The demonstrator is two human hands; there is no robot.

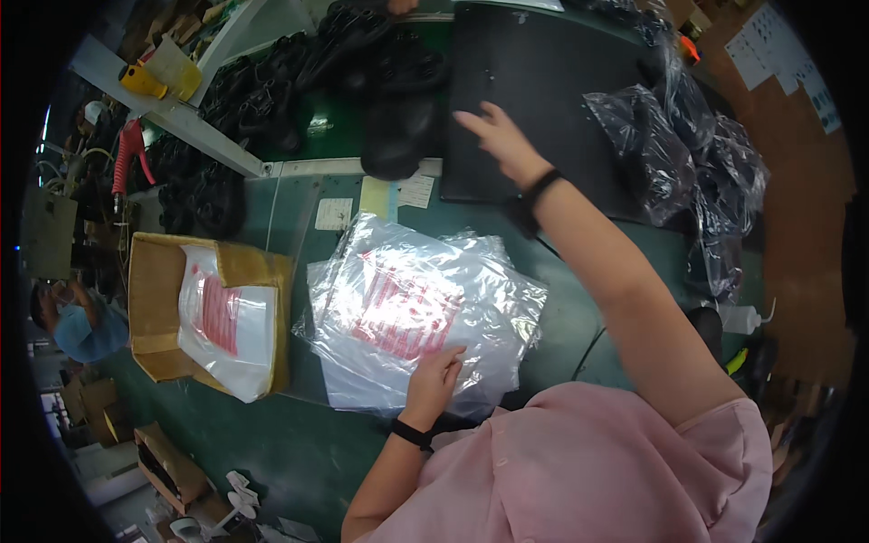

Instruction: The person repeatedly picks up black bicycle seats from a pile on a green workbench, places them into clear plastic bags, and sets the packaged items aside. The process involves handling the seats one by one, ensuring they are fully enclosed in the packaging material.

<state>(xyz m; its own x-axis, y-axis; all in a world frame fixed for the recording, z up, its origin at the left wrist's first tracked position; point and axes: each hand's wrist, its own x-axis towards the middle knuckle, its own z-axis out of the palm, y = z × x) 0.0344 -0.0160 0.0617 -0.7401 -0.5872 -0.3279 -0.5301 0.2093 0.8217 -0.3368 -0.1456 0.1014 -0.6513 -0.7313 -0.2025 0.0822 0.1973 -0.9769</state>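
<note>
Clear, red-printed plastic bags (403, 306) lay under my left hand (432, 386), whose grip I couldn't tell; my right hand (508, 149) splayed empty beyond them.

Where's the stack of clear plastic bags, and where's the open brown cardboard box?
Stack of clear plastic bags (407, 315): head view, on its red-printed middle.
Open brown cardboard box (154, 294): head view, on its left side.

Bag stack (407, 303): clear, rows of red print
Box (149, 299): yellow-brown
Shoes (394, 140): black
Board (561, 100): black
Shirt (579, 462): plain pink
2 wristbands (412, 433): black
Air gun (132, 143): red
</note>
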